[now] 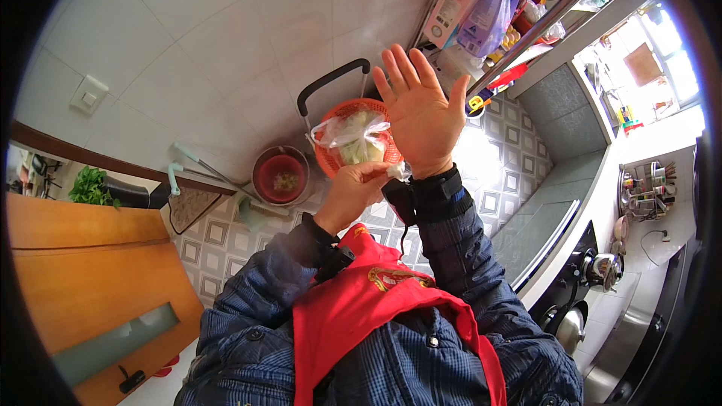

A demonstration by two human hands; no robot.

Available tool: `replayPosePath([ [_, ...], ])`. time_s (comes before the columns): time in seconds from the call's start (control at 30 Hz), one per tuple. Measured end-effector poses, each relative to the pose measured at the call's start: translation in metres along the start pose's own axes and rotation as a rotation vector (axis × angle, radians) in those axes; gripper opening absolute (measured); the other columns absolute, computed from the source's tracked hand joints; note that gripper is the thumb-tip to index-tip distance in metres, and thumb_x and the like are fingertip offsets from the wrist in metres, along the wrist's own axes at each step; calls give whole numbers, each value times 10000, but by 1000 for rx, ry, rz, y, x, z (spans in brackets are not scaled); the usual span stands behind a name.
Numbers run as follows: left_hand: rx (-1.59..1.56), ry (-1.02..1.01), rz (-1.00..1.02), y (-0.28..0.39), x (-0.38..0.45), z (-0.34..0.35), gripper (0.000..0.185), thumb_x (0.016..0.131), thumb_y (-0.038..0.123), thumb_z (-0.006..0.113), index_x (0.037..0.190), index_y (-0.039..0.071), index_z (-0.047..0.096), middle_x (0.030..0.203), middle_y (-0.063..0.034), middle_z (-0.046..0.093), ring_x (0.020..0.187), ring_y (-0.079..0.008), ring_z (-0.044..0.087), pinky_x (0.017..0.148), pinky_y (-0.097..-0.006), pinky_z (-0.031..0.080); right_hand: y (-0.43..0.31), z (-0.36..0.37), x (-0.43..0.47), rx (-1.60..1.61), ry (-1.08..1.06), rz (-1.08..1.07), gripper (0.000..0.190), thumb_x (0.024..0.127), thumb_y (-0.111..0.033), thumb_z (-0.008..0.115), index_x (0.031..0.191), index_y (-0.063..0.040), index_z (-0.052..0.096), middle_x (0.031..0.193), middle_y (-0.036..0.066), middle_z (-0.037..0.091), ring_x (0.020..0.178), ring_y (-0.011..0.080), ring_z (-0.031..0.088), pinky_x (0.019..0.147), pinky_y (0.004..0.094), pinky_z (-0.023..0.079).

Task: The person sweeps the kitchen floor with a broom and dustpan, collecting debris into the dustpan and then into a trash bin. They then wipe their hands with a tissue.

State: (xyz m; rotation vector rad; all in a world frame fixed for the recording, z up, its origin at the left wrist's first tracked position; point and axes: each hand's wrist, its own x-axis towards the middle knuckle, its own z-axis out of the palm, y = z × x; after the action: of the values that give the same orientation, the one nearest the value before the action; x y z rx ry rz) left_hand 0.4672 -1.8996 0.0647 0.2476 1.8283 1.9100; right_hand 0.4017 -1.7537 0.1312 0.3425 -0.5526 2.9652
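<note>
My right hand [424, 115] is raised, palm toward me, fingers spread, holding nothing. A black strap with a dark device [399, 202] is around that wrist, and a cord hangs from it. Close against the same wrist, my left hand [356, 187] pinches a small crumpled white piece [398, 171] between thumb and fingers; its material is unclear. Beyond the hands, an orange plastic basket [330, 163] contains a knotted clear plastic bag [361, 136] of pale green vegetables. Another black strapped device [337, 264] is at my left wrist. I wear a red apron [361, 304].
A red-lined bin [280, 175] with scraps stands left of the basket, beside a broom [265, 208]. A metal-framed shelf [536, 28] holds packages at upper right. Along the right runs a counter with a gas stove [564, 287]. A wooden door [96, 287] is at left.
</note>
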Motion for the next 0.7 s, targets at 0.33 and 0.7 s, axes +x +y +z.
replayPosePath([
  [0.33,273,-129,568,38,-13,-13,215,919,-48,616,1117,5,681,1113,-104,667,994,-221,650,858,-312,523,-3,-10,0,-180,47,10,763,1014,-634,298,1335,14,542,1454,199,490,1389,328,402,1168,540,285],
  [0.7,401,65,617,8,-31,-23,298,859,-78,648,1140,16,679,1103,-92,683,982,-228,651,854,-308,516,-18,-4,1,-77,94,-52,791,998,-659,329,1298,44,532,1412,214,490,1387,343,379,1164,541,298],
])
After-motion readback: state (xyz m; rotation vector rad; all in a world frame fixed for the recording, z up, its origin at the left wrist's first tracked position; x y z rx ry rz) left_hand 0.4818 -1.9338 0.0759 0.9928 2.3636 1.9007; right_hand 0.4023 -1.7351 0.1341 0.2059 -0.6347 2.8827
